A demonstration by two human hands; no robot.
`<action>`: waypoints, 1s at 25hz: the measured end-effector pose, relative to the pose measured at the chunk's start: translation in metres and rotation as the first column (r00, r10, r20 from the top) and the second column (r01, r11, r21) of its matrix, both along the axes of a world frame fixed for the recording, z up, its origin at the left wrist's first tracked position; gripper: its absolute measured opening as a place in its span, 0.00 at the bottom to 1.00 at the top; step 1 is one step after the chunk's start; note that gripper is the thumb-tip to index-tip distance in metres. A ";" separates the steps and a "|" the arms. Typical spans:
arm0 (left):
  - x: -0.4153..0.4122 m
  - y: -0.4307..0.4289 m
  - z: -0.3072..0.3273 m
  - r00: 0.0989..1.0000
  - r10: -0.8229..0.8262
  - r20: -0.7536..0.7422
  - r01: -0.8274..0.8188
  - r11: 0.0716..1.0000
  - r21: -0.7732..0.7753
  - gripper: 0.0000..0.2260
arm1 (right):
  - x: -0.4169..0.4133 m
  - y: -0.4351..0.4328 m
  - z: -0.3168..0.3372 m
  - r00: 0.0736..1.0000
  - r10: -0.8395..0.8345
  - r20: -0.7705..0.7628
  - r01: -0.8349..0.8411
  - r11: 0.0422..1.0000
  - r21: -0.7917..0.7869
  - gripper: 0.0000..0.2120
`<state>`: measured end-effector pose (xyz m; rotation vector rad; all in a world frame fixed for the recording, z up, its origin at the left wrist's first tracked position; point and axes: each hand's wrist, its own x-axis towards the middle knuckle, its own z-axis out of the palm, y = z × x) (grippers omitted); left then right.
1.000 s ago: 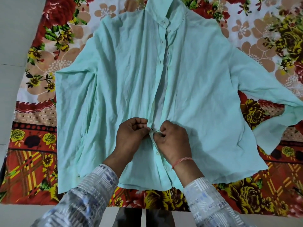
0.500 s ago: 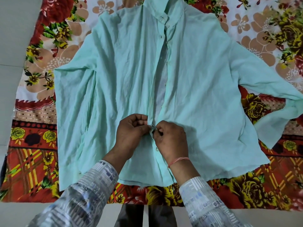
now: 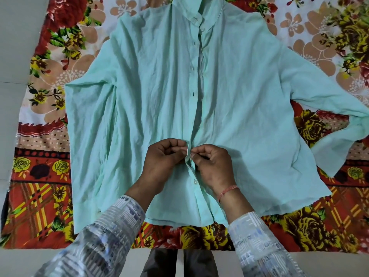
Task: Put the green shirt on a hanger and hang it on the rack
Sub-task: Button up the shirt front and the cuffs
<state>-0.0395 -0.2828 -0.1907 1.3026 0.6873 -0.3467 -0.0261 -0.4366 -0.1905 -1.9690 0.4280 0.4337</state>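
Green shirt placket, apparently between hands

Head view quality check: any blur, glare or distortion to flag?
Head view: soft even light, no glare; the right hand casts a faint shadow on the green shirt. Head view: the patterned sleeves look smeared; the floral sheet bows at frame edges.

floral cloth (red, yellow roses) | pale floor beside it
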 end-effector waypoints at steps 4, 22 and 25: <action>0.002 -0.003 0.003 1.000 -0.011 -0.007 0.011 0.999 0.053 0.10 | 0.003 -0.002 0.004 0.997 0.073 -0.009 -0.073 0.997 0.007 0.06; -0.007 -0.012 0.002 0.997 -0.070 0.015 0.064 0.962 0.267 0.09 | 0.002 0.003 -0.007 0.996 0.057 -0.068 -0.061 0.997 -0.056 0.11; -0.008 -0.014 0.002 0.998 -0.069 -0.002 0.067 0.958 0.278 0.09 | 0.004 0.005 -0.010 0.995 0.041 -0.087 -0.041 0.999 0.000 0.09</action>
